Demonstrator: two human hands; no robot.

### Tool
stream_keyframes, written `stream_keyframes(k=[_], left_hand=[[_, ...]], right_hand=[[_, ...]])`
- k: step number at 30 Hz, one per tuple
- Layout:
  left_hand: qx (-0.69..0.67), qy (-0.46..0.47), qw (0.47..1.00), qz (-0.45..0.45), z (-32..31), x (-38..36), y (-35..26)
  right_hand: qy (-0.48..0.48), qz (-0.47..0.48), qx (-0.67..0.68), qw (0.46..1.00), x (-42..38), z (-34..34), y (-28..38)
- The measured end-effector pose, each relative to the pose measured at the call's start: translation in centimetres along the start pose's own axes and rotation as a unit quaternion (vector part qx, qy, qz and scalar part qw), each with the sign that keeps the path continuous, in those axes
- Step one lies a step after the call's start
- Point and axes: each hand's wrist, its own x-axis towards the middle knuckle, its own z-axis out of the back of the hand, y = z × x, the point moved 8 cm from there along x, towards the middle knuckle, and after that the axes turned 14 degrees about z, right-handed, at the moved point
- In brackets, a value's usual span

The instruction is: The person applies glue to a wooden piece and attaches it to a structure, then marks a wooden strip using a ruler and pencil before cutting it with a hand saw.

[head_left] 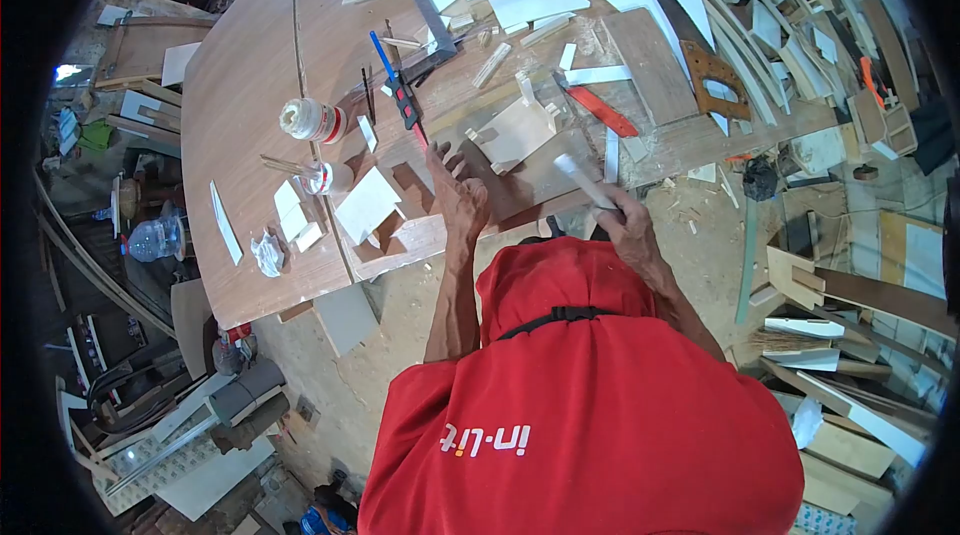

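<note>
My left hand (462,200) is over the table's near edge with its fingers apart, holding nothing that I can see. Its fingertips are close to the lower end of a blue, black and red tool (405,100). Closed fingers of my right hand (628,223) grip a pale stick-like piece (582,181), slightly blurred and pointing up and left. Between and beyond both hands lies a flat wooden panel (516,134) with small blocks at its corners. A white-topped wooden piece (367,205) sits left of my left hand.
On the table (240,65) stand a white jar (312,122) and a small pot (328,178) with sticks. A red-handled cutter (603,112), a metal square (432,25) and a handsaw (715,83) lie farther off. Wood offcuts (800,25) are piled at the right.
</note>
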Motion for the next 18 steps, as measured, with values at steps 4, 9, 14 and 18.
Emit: stream_keyframes(k=[4, 9, 14, 18], left_hand=[[-0.05, 0.002, 0.994, 0.093, 0.5, -0.2, 0.5], [-0.145, 0.025, 0.973, 0.179, 0.3, 0.1, 1.7], [-0.214, 0.033, 0.952, 0.214, 0.1, -0.3, 1.4], [-0.217, 0.036, 0.95, 0.221, -0.3, 0.4, 2.1]], right_hand=[[-0.056, -0.088, -0.037, 0.994, -0.6, 1.7, -3.4], [-0.086, -0.095, -0.045, 0.991, 4.3, 2.8, -2.9], [-0.086, -0.057, 0.116, 0.988, 11.0, 1.1, -2.7], [-0.001, -0.031, 0.119, 0.992, 15.0, -1.6, -5.0]])
